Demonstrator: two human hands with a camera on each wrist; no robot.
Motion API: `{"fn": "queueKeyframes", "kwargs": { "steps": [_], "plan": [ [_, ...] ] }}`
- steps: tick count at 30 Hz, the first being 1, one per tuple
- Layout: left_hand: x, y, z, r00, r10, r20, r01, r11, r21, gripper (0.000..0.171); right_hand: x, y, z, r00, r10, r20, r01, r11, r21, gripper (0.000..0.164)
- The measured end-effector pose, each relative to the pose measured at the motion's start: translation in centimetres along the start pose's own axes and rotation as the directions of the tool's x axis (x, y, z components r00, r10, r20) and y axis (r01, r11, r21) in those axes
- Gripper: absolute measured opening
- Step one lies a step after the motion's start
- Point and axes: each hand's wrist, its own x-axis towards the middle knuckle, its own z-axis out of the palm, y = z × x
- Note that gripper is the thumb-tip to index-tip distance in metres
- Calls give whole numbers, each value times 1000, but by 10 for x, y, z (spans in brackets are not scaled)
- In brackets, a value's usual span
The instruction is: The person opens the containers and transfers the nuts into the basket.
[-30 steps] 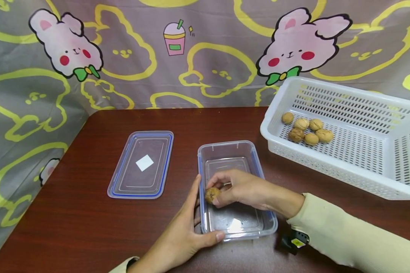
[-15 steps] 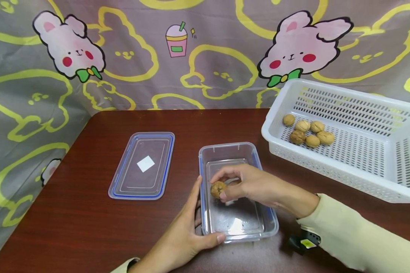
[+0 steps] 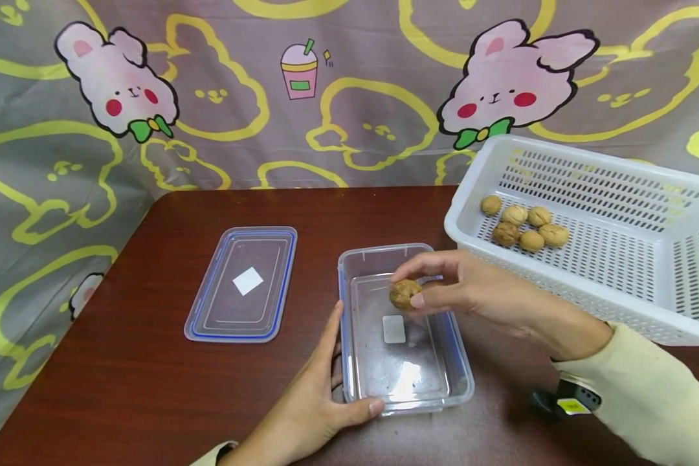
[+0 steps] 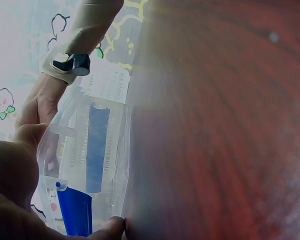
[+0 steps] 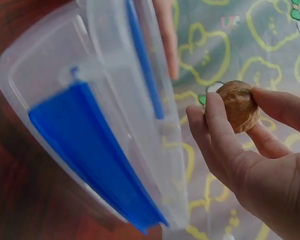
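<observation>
A single walnut [image 3: 405, 294] is pinched between the thumb and fingertips of my right hand [image 3: 472, 288], over the far half of a clear plastic food container [image 3: 374, 369]. In the right wrist view that walnut [image 5: 238, 106] shows apart from the container's wall and its blue clip [image 5: 97, 155]. My left hand [image 3: 311, 404] holds the container at its near left corner, thumb on the front edge and fingers along the left side. Some of those fingers are partly hidden. No nuts lie on the visible container floor, where a pale square mark [image 3: 393, 329] shows.
To the right stands a white perforated basket [image 3: 611, 259] with several walnuts [image 3: 531, 241] grouped at its left end. A clear lid [image 3: 221, 310] with a blue seal lies flat on the left of the dark red table [image 3: 122, 362]. A patterned cloth [image 3: 373, 58] hangs behind.
My right hand has carried the walnut up and to the right, away from the container's left side, uncovering the pale square. My left hand and the container have stayed in place.
</observation>
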Motion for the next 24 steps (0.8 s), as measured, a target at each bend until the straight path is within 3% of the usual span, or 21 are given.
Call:
{"fn": "queueKeyframes", "kwargs": {
  "steps": [7, 15, 19, 24],
  "plan": [
    [0, -1, 1, 1000, -1, -15, 1, 1000, 0, 131, -20, -3, -38, 998, -46, -41, 49, 996, 79, 36],
    [0, -1, 2, 1000, -1, -17, 1, 1000, -3, 131, -45, -2, -118, 975, -216, 45, 208, 968, 142, 47],
    [0, -1, 2, 1000, 1, -17, -1, 1000, -7, 131, -51, 2, -158, 947, -311, 79, 285, 929, 237, 50],
    [0, -1, 2, 1000, 4, -9, -4, 1000, -20, 130, -60, 7, -198, 961, -276, -9, 254, 873, 417, 52]
  ]
}}
